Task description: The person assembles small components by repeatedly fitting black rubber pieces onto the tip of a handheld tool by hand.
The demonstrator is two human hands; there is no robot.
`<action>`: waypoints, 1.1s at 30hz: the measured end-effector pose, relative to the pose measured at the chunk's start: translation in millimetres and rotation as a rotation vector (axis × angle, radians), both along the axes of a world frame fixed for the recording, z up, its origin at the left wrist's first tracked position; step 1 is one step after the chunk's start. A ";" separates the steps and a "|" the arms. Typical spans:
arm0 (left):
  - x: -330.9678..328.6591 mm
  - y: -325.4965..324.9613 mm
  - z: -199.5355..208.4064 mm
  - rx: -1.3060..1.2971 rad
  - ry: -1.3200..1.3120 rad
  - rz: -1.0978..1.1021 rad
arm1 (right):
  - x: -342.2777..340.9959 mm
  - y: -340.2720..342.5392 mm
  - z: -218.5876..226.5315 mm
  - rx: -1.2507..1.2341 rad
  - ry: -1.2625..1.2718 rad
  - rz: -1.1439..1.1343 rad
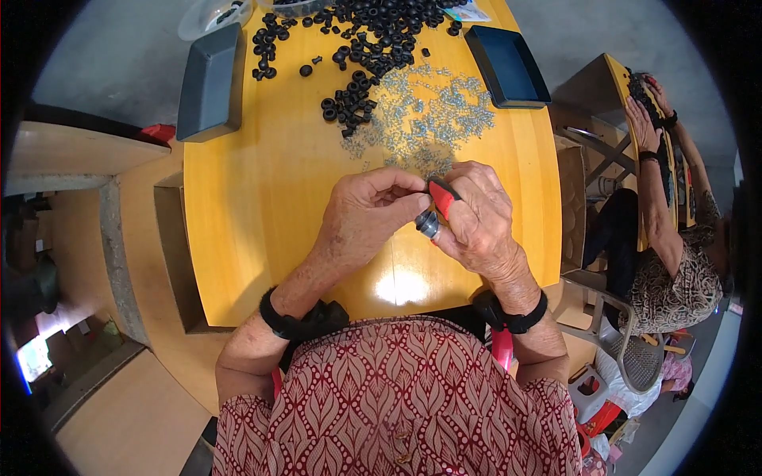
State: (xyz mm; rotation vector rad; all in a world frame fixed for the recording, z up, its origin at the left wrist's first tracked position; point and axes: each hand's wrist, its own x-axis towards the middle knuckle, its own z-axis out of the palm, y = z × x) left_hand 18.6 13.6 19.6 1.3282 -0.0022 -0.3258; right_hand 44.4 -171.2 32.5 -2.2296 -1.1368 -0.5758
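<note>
Both my hands meet over the near middle of the yellow table point(262, 238). My left hand point(361, 210) is closed in a pinch, thumb against index finger; what it holds, if anything, is too small to make out. My right hand point(484, 218) is closed opposite it, its index finger wearing a red and black finger cover point(444, 197). A dark, ribbed rubber piece point(427, 224) sits at the right thumb, just below the left fingertips. Just beyond the hands lie many small clear-silvery pieces point(436, 107) and black rubber parts point(349, 103).
A grey tray point(210, 83) stands at the far left and a dark blue-black tray point(508, 67) at the far right. Clear plastic tubs point(198, 20) are at the back left. To the right, another person's arms point(655, 159) rest over a neighbouring table, near a chair point(627, 349).
</note>
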 end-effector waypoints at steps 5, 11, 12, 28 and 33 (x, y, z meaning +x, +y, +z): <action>-0.8 0.3 -12.3 -0.058 0.022 0.041 | -1.7 2.0 5.5 -0.071 0.005 -0.072; -2.2 -0.4 -14.8 -0.039 0.038 0.044 | -0.2 -0.3 6.4 -0.206 0.044 -0.086; -1.8 0.6 -16.3 -0.011 0.043 0.019 | 0.2 0.9 7.9 -0.226 0.061 -0.084; -2.8 -3.2 -16.5 -0.145 0.078 0.045 | 6.1 -7.2 -8.9 -0.101 0.146 -0.024; -2.0 -10.1 -16.9 -0.118 0.020 0.200 | 4.3 -1.7 -12.9 -0.006 0.133 -0.015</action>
